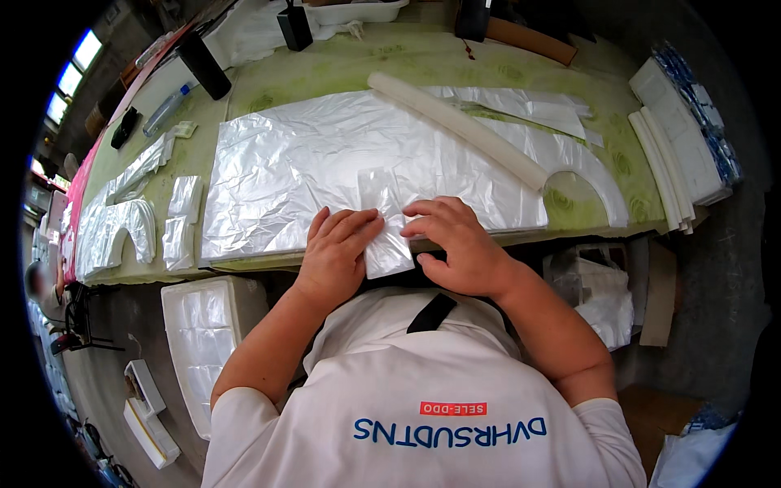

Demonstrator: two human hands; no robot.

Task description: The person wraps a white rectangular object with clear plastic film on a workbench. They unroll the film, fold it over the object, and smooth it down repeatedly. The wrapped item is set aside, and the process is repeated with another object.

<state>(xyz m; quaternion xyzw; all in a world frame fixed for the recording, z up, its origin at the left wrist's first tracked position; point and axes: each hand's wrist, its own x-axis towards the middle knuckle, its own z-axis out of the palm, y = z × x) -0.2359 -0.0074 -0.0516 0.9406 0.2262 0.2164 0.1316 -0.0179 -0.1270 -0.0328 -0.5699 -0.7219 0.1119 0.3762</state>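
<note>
A narrow strip of folded clear plastic film (386,232) lies in front of me, its near end hanging over the table edge. My left hand (338,254) rests along its left side, palm down, fingers stretched out and touching the film; the thumb is hidden. On the right side, my right hand (462,246) has slightly bent fingertips at the strip, with the thumb apart from them. Beneath the strip spreads a wide, wrinkled stack of shiny plastic sheets (277,171). A long pale roll (460,130) lies slantwise across the sheets, beyond my right hand.
Smaller folded plastic pieces (181,221) lie at the left of the green-patterned table cover (325,69), near a clear bottle (167,110) and a black cylinder (203,65). White rolls (661,167) stand at the right edge. Below the table is a white bin (175,317) with plastic packs.
</note>
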